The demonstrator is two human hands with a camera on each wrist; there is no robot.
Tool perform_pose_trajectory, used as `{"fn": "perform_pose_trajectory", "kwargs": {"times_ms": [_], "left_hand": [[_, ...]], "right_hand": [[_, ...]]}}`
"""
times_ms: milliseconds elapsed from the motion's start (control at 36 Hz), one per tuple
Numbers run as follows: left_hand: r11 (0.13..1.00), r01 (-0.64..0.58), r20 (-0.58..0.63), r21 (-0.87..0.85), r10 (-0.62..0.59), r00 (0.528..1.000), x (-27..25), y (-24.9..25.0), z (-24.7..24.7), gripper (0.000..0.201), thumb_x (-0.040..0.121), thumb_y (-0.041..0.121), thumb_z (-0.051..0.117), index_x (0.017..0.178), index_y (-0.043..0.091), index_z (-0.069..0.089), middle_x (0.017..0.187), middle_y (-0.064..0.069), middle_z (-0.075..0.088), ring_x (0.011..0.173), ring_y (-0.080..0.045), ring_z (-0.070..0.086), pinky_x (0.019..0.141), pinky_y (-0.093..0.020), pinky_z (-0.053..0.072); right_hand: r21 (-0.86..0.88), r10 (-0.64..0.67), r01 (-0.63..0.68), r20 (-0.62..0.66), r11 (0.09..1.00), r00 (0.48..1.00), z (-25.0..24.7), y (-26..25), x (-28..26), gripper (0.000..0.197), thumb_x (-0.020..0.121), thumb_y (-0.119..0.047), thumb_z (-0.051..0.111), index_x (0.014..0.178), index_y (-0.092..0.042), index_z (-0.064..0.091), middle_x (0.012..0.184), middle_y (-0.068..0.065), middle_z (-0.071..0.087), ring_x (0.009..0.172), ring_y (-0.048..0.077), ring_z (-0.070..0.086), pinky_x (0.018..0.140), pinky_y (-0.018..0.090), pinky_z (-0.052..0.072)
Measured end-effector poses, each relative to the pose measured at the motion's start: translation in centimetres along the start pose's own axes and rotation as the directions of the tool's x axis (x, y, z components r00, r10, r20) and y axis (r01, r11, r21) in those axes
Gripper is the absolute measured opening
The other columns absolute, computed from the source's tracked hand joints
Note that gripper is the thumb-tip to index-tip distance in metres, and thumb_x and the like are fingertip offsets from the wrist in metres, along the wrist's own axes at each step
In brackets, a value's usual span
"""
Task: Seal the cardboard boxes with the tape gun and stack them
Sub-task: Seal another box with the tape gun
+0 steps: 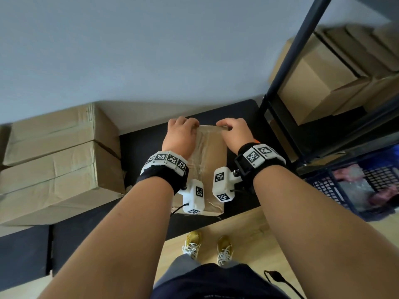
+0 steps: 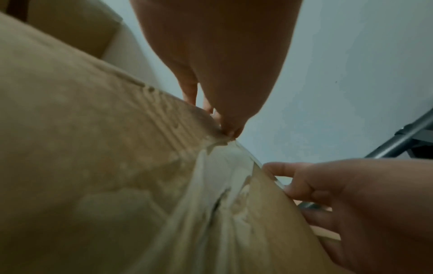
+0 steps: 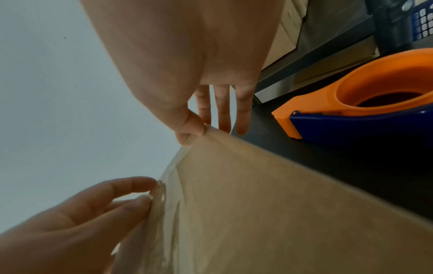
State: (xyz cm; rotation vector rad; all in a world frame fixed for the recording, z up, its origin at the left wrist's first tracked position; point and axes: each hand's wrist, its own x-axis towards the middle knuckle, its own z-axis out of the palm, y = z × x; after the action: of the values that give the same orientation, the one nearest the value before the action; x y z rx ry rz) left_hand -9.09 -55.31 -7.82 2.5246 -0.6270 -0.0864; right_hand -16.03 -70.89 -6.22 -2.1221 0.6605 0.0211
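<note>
A small cardboard box [image 1: 212,152] lies on the black table [image 1: 144,145] with wrinkled clear tape [image 1: 210,128] along its top seam. Both hands meet at the box's far edge. My left hand [image 1: 183,132] pinches the tape's left corner between thumb and forefinger [image 3: 140,185]. My right hand [image 1: 231,131] holds the right corner, thumb [image 3: 192,129] on top and fingers down the far face. The orange and blue tape gun [image 3: 363,103] lies on the table just right of the box, held by neither hand.
Two large cardboard boxes [image 1: 56,160] are stacked on the table at the left. A dark metal rack [image 1: 289,67] holding more boxes [image 1: 319,83] stands at the right, with a blue crate [image 1: 356,186] beneath. A pale wall runs close behind the table.
</note>
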Motion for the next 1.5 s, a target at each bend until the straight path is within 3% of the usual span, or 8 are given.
{"fn": "perform_pose_trajectory", "kwargs": {"times_ms": [222, 389, 583, 722, 861, 1083, 1250, 1500], "left_hand": [[0.961, 0.184, 0.149, -0.204, -0.155, 0.977, 0.8, -0.2, -0.1, 0.029, 0.097, 0.025, 0.049, 0.125, 0.017, 0.056, 0.129, -0.005, 0.047, 0.118, -0.022, 0.047, 0.096, -0.024, 0.036], [0.875, 0.333, 0.273, -0.351, -0.244, 0.93, 0.8, -0.8, -0.5, 0.034, 0.095, 0.032, 0.052, 0.128, 0.023, 0.052, 0.13, -0.002, 0.05, 0.106, -0.014, 0.051, 0.086, -0.024, 0.039], [0.866, 0.353, 0.344, -0.355, -0.23, 0.91, 0.2, -0.7, -0.5, 0.048, 0.087, 0.047, 0.063, 0.127, 0.027, 0.045, 0.126, 0.002, 0.044, 0.102, -0.014, 0.053, 0.081, -0.023, 0.042], [0.918, 0.27, 0.263, -0.29, -0.195, 0.945, 0.2, -0.4, -0.2, 0.059, 0.081, 0.044, 0.072, 0.128, 0.02, 0.045, 0.129, -0.004, 0.043, 0.1, -0.015, 0.05, 0.089, -0.024, 0.042], [0.931, 0.285, 0.198, -0.228, -0.243, 0.95, 0.0, -0.4, 0.0, 0.063, 0.08, 0.053, 0.069, 0.128, 0.02, 0.045, 0.128, -0.004, 0.046, 0.103, -0.018, 0.054, 0.089, -0.03, 0.045], [0.871, 0.488, -0.048, 0.05, -0.486, 0.872, 0.4, -0.2, -0.5, 0.07, 0.084, 0.065, 0.051, 0.122, 0.006, 0.046, 0.126, -0.013, 0.048, 0.118, -0.032, 0.044, 0.094, -0.041, 0.041], [0.933, 0.345, -0.123, 0.107, -0.332, 0.935, 0.3, 0.6, -0.1, 0.045, 0.096, 0.041, 0.044, 0.122, 0.005, 0.045, 0.125, -0.013, 0.052, 0.116, -0.03, 0.048, 0.099, -0.038, 0.035], [0.915, 0.29, -0.009, 0.282, -0.3, 0.954, -0.2, 0.6, 1.2, 0.082, 0.089, 0.067, 0.039, 0.146, 0.011, 0.023, 0.141, -0.008, 0.038, 0.129, -0.028, 0.036, 0.104, -0.04, 0.028]], "right_hand": [[0.192, 0.064, -0.077, 0.072, 0.978, 0.995, -0.2, 0.8, 0.0, 0.035, 0.098, -0.012, 0.054, 0.131, -0.022, 0.064, 0.129, -0.001, 0.061, 0.114, 0.012, 0.056, 0.098, 0.023, 0.042], [0.302, 0.139, -0.188, 0.177, 0.935, 0.974, 0.7, 1.2, -0.3, 0.037, 0.105, -0.024, 0.044, 0.141, -0.03, 0.048, 0.126, -0.004, 0.055, 0.111, 0.014, 0.057, 0.104, 0.042, 0.049], [0.349, 0.163, -0.22, 0.185, 0.911, 0.969, 0.7, 1.5, -0.2, 0.027, 0.103, -0.024, 0.047, 0.126, -0.024, 0.06, 0.124, 0.002, 0.063, 0.116, 0.019, 0.059, 0.108, 0.045, 0.045], [0.315, 0.183, -0.23, 0.172, 0.921, 0.968, 0.4, 0.8, -0.4, 0.038, 0.104, -0.025, 0.046, 0.142, -0.023, 0.052, 0.138, 0.003, 0.056, 0.124, 0.02, 0.055, 0.11, 0.043, 0.043], [0.215, 0.241, -0.264, 0.13, 0.94, 0.962, 0.1, 0.5, -0.6, 0.061, 0.1, -0.04, 0.054, 0.154, -0.021, 0.034, 0.156, 0.004, 0.038, 0.138, 0.025, 0.044, 0.113, 0.045, 0.039], [-0.005, 0.096, -0.096, 0.015, 0.995, 0.995, -1.3, 0.3, -1.0, 0.061, 0.093, -0.034, 0.068, 0.147, -0.021, 0.044, 0.15, 0.007, 0.044, 0.134, 0.025, 0.046, 0.104, 0.03, 0.037], [-0.348, -0.021, -0.001, -0.06, 0.938, 0.998, -0.4, -0.4, -1.1, 0.078, 0.084, -0.057, 0.067, 0.15, -0.027, 0.037, 0.151, 0.003, 0.043, 0.139, 0.027, 0.041, 0.114, 0.051, 0.031], [-0.507, 0.047, -0.024, 0.034, 0.862, 0.998, 1.3, 0.6, -1.3, 0.082, 0.084, -0.071, 0.054, 0.151, -0.03, 0.029, 0.145, 0.006, 0.048, 0.137, 0.031, 0.041, 0.117, 0.056, 0.021]]}}
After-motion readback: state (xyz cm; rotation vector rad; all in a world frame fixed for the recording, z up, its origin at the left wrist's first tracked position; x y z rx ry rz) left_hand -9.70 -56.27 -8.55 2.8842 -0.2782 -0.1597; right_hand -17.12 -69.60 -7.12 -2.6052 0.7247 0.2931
